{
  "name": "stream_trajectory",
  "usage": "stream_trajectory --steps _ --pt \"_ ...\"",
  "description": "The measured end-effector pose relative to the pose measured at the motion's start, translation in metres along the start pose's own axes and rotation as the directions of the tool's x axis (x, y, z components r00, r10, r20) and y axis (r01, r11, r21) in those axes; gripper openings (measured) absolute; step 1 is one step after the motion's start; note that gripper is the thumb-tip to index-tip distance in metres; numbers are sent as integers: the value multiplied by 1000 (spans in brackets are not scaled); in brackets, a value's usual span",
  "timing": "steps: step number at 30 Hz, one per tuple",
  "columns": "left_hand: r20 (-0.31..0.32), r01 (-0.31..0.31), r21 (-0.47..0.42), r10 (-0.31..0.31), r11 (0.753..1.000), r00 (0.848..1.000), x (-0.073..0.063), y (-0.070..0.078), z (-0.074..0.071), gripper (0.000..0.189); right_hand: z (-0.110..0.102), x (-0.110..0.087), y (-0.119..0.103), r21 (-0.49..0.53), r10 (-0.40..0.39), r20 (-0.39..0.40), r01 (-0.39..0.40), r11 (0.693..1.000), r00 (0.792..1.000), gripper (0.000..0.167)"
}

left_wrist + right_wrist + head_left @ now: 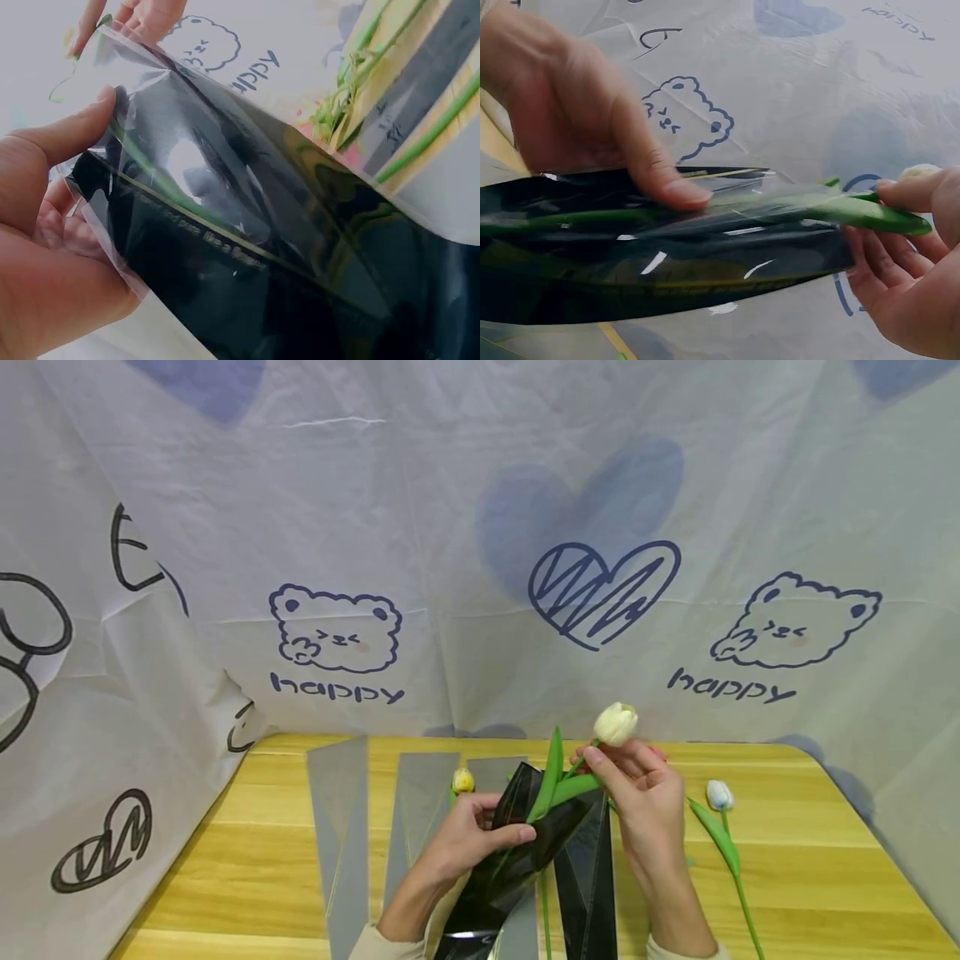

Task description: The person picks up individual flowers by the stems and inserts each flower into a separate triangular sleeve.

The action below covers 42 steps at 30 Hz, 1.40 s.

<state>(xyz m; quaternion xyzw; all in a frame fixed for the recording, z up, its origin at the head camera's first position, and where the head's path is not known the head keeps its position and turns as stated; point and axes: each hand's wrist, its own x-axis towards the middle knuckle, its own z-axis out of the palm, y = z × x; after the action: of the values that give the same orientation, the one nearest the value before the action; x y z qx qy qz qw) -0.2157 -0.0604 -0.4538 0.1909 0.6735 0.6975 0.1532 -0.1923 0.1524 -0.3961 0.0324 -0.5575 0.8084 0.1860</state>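
Observation:
A white artificial tulip (617, 724) stands with its bloom above the mouth of a black-and-clear flower sleeve (501, 878). My right hand (651, 800) pinches the green stem just under the bloom. Around the sleeve near its open end, my left hand (474, 833) grips with the thumb pressed on the front film. Green leaves (553, 777) stick out of the mouth, while the lower stem shows through the film (180, 196) in the left wrist view. From the right wrist, the leaf (877, 215) reaches past the sleeve's edge to the right fingers.
On the wooden table (810, 860) lie grey sleeves (337, 827) at left and another black sleeve (588, 885) under my hands. A yellow tulip (463, 780) is behind the left hand; a pale blue tulip (720, 795) lies at right. A printed white cloth (465, 568) hangs behind.

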Motion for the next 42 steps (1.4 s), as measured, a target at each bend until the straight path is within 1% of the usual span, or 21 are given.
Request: stream_trajectory --steps 5,9,11,13,18,22,25,28,30,32,33,34,36,37,40,41,42 --pt "-15 8 -32 -8 999 1000 -1 2 2 29 1 -2 3 -67 -10 63 14 998 998 24" --pt "-34 27 -46 -29 999 999 -1 4 4 29 -2 -1 4 -94 3 93 6 996 996 21" --pt "-41 33 -55 -35 998 999 -1 5 5 30 -2 0 4 -107 18 101 -7 994 995 20" --pt "-40 25 -71 -28 997 999 -1 7 6 31 -3 1 4 -131 42 113 -27 991 993 21" --pt "-36 10 -110 -14 994 999 -2 11 8 36 -2 2 3 -203 111 142 -81 976 984 28" --pt "-37 23 -127 -27 992 999 -4 13 10 37 -4 1 2 -220 143 147 -109 969 979 29" --pt "-6 37 -114 -38 993 999 -5 14 12 38 -7 1 1 -205 167 155 -134 970 974 30" --pt "61 47 -77 -42 996 997 -5 12 13 39 -8 1 0 -174 188 158 -160 972 969 33" --pt "116 62 -56 -55 997 992 -5 11 13 41 -9 1 -1 -157 190 157 -166 974 969 34" --pt "170 80 -49 -71 996 983 -6 9 12 44 -9 1 -1 -146 192 155 -170 975 969 33" --pt "196 97 -52 -85 994 977 -6 8 11 44 -8 1 -1 -142 192 153 -171 975 969 32" --pt "233 111 -60 -94 992 968 -6 6 10 45 -8 1 -1 -140 193 152 -172 975 969 32" --pt "329 124 -93 -87 988 940 -6 3 8 44 -8 1 -2 -139 190 151 -169 976 970 30" --pt "377 137 -118 -83 983 922 -6 2 8 45 -8 1 -2 -141 187 151 -166 976 971 29" --pt "504 172 -182 -58 968 862 -5 -3 6 51 -8 1 -3 -147 176 147 -155 977 973 27" --pt "528 183 -199 -52 963 848 -5 -3 6 53 -8 1 -4 -148 171 145 -149 978 975 27" --pt "537 186 -212 -44 959 842 -5 -5 6 56 -8 1 -5 -147 166 143 -145 978 976 27"
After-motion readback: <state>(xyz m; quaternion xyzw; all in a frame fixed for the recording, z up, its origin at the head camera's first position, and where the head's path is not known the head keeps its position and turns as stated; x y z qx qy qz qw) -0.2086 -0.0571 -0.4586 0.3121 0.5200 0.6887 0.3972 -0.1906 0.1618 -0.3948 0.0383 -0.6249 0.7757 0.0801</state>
